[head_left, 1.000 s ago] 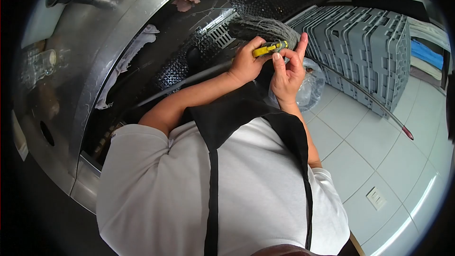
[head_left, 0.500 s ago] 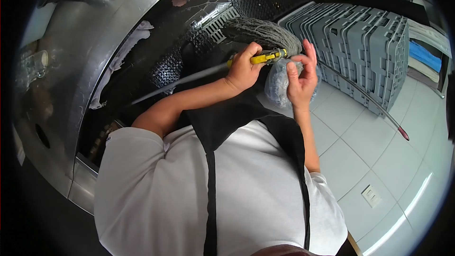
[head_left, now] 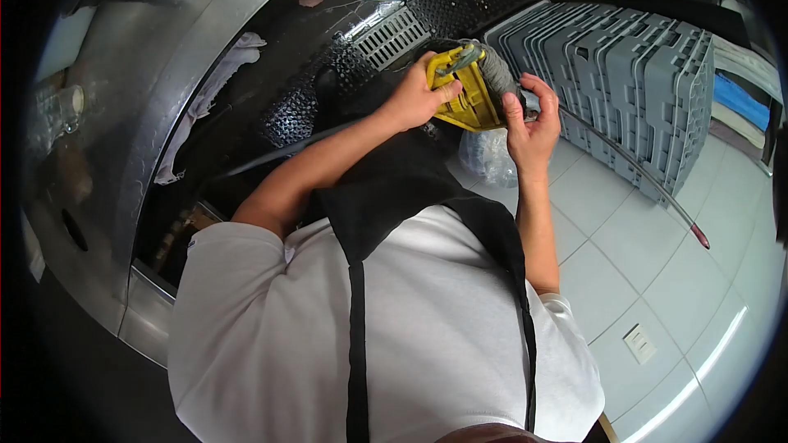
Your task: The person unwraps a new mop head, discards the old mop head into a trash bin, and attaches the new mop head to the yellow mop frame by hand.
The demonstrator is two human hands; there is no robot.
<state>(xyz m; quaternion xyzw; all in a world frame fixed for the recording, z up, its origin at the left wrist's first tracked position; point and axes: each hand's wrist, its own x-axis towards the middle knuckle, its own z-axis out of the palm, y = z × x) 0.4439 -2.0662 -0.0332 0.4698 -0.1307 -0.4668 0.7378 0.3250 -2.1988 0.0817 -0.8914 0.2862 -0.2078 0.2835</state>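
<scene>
My left hand (head_left: 420, 97) is wrapped round the yellow plastic clamp (head_left: 464, 102) of a mop head, its thumb lying across the clamp's face. Grey mop strands (head_left: 499, 74) bunch along the clamp's far side. My right hand (head_left: 533, 127) is beside these strands, thumb and fingers apart, the thumb tip right at their edge. Beneath the clamp and right hand hangs a clear plastic bag (head_left: 486, 156), partly hidden. A dull pole (head_left: 283, 150) passes behind my left forearm.
Stacked grey crates (head_left: 616, 74) stand at the right, with a metal pole with a red tip (head_left: 648, 180) in front. A floor drain grate (head_left: 394, 37) lies ahead on dark wet flooring. Steel equipment (head_left: 156, 107) lines the left; a pale cloth (head_left: 217, 90) lies along its base.
The yellow clamp has turned from edge-on to show its broad face. The mop strands have drawn in behind it, uncovering more of the grate. My right hand has shifted slightly.
</scene>
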